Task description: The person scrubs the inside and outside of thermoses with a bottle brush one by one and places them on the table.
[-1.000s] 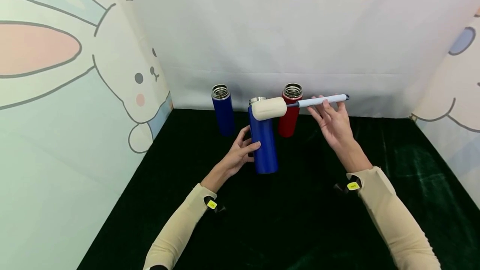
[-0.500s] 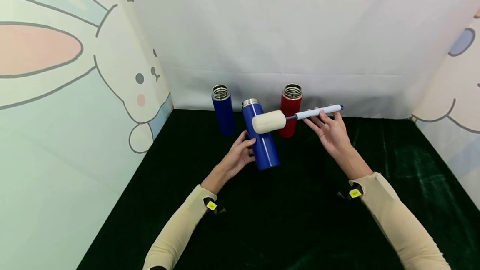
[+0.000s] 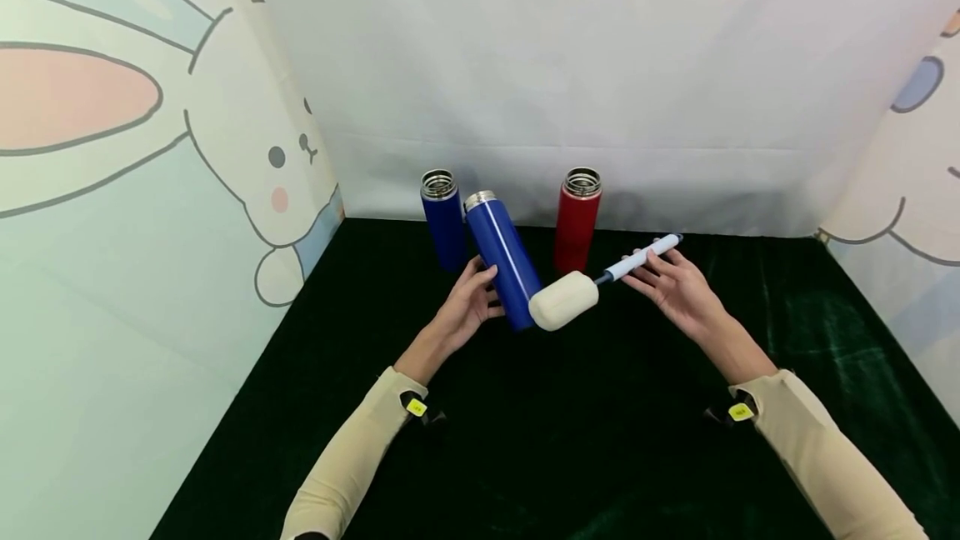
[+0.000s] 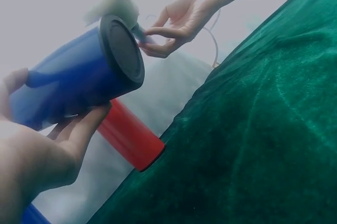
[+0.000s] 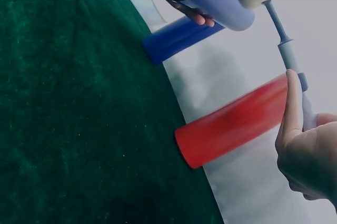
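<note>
Has red bottle (image 3: 577,223) and second blue bottle (image 3: 443,227) upright behind; grips tilted blue bottle (image 3: 502,255), mouth up-left, in curled left hand (image 3: 462,308); pinches sponge brush (image 3: 619,268), head down-left, in right hand (image 3: 686,297).

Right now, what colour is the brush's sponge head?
Cream sponge head; clearest in the head view.

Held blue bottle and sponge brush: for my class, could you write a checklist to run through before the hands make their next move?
1. Left hand gripping the held blue bottle: ok.
2. Right hand holding the brush handle: ok.
3. Steel neck without a lid: ok.
4. Sponge head lined up with that neck: not ok; it is near the bottle's base.
5. Standing blue bottle and red bottle upright: ok.
6. Held bottle clean inside: cannot tell.
</note>
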The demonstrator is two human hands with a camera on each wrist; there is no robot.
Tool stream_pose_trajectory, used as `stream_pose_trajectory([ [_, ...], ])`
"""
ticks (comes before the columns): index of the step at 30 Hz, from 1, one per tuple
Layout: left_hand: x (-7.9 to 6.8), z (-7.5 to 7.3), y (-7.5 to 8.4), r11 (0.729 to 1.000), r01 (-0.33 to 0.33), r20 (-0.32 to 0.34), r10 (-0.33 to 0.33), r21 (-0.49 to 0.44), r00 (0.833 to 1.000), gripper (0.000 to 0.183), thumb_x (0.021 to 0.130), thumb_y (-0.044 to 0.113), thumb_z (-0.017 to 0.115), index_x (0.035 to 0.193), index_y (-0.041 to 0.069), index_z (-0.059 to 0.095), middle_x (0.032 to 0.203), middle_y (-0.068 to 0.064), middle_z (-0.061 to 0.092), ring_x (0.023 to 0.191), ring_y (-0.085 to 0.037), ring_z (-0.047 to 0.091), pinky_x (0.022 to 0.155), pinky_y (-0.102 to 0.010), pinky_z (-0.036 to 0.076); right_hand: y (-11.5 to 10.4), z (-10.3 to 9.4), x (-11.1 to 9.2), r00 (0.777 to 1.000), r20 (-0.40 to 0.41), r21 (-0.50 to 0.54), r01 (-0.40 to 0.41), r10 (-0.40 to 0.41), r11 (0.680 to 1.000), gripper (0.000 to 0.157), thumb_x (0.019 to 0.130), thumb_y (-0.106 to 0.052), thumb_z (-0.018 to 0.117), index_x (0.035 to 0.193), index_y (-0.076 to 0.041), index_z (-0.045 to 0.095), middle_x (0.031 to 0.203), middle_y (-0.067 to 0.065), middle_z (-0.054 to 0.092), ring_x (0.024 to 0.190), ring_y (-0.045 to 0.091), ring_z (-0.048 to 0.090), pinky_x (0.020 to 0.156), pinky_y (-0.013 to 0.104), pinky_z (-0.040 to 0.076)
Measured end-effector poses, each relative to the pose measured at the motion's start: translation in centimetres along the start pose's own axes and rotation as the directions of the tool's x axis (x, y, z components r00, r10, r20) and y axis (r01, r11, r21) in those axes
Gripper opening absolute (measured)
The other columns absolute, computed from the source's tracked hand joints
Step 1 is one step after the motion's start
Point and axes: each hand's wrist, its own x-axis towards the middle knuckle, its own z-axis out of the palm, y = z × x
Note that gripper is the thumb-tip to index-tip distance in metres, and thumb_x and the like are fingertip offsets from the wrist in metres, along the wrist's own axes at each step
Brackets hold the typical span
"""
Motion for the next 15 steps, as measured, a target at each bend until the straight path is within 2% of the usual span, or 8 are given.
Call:
stream_pose_trajectory([
  [7,-0.2,0.1,-0.2,1.0,0.011,0.054,-0.01,-0.018,0.998,0.057,0.106,0.019,0.043,0.158,0.027,0.021,0.135,-0.006,0.055,0.112,-0.019,0.065,0.091,-0.039,0.055,0.5,0.9,1.2,0.999,-0.038,0.065,-0.006,0.009,0.998,0.02,0.106,-0.003,0.048,0.123,-0.011,0.043,0.124,0.008,0.061,0.115,0.024,0.069,0.095,0.04,0.059],
  [11,-0.3,0.3,-0.5,1.0,0.014,0.071,-0.015,0.015,0.997,0.062,0.104,0.016,0.045,0.16,0.027,0.019,0.142,-0.01,0.05,0.116,-0.021,0.063,0.093,-0.04,0.054,0.6,2.0,2.6,0.997,-0.083,0.129,0.01,0.001,0.992,0.023,0.104,-0.003,0.052,0.123,-0.012,0.042,0.127,0.008,0.057,0.116,0.023,0.067,0.095,0.041,0.059],
  [15,-0.4,0.4,-0.6,0.999,0.031,0.076,-0.034,0.042,0.996,0.068,0.102,0.014,0.05,0.161,0.028,0.018,0.154,-0.014,0.042,0.124,-0.023,0.059,0.096,-0.041,0.053,0.7,3.2,4.0,0.991,-0.125,0.193,0.066,-0.042,0.979,0.024,0.101,-0.002,0.054,0.118,-0.014,0.043,0.129,0.008,0.05,0.118,0.023,0.064,0.093,0.043,0.06],
])
